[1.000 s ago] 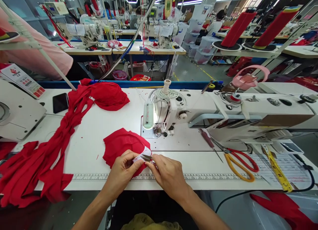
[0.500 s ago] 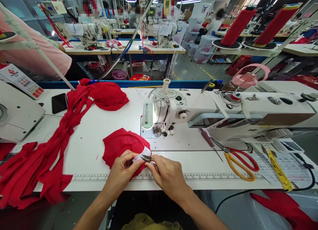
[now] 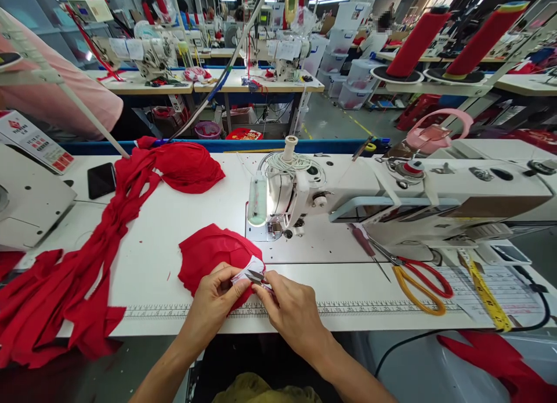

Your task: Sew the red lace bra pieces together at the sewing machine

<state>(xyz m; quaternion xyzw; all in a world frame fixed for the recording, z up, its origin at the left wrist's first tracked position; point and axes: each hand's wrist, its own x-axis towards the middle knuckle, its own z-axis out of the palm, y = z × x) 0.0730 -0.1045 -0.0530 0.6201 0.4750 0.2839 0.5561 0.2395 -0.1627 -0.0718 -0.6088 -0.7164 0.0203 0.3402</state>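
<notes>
A red fabric piece (image 3: 213, 247) lies on the white sewing table in front of me, left of the needle area. My left hand (image 3: 216, 293) pinches its right edge, where a small white patch (image 3: 249, 268) shows. Closed around a pair of small thread snips (image 3: 257, 277), my right hand (image 3: 289, 301) sits just to the right. The dark blade tips lie over the white patch, close to my left fingertips. My fingers partly hide the snips' handle. Behind the fabric stands the white sewing machine (image 3: 331, 182), its lamp lit.
Long red fabric strips (image 3: 104, 235) spread over the left side, near a black phone (image 3: 101, 180). Scissors (image 3: 420, 281), an awl (image 3: 368, 246) and a yellow tape measure (image 3: 487, 296) lie right. A ruler strip (image 3: 348, 308) runs along the front edge. A person in pink (image 3: 65, 95) is at far left.
The snips' blades have shifted very slightly over the white patch. Both hands keep almost the same place, and the view has moved only a little.
</notes>
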